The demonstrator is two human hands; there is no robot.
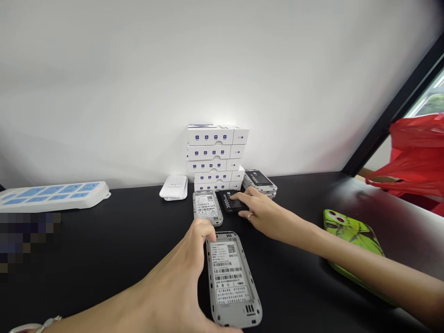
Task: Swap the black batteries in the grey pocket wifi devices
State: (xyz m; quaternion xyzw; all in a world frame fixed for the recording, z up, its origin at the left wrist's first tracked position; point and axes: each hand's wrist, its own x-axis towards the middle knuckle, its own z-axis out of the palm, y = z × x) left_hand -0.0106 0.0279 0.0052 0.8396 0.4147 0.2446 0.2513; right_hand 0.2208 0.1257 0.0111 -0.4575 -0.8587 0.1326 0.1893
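My left hand grips a grey open-backed device housing by its left side, fingers at the top edge and thumb at the bottom. A printed label with barcodes shows inside its bare battery bay. Farther off, my right hand has its fingertips on a flat black battery marked 3000mAh, which lies on the table. The thumb is at the battery's near edge. Just left of the battery lies another open housing with a similar label. Behind my right hand, a small stack of housings has a black battery in the top one.
Several white boxes are stacked against the wall. White covers lie to their left, and a white and blue power strip at far left. A green phone case sits beside my right forearm. Red plastic bags are at right.
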